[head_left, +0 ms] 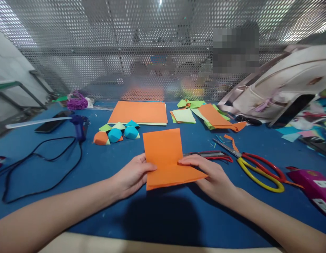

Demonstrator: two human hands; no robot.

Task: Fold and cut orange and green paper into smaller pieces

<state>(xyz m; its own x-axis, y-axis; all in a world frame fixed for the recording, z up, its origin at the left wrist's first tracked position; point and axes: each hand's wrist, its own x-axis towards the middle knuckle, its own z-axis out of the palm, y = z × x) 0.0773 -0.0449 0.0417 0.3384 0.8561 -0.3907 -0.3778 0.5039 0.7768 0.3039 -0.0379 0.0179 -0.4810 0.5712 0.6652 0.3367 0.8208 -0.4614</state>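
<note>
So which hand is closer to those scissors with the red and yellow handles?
The right hand. It holds the right side of the folded orange paper, just left of the scissors; the left hand holds the paper's left side, farther away.

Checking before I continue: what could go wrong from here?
The orange paper could shift or crease wrongly if the left hand or right hand slips. The right hand might brush the scissors nearby. The left forearm could snag the looped cord and perhaps drag the blue glue gun.

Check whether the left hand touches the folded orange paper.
Touching. The head view shows the left hand holding the folded orange paper, thumb over its edge.
</note>
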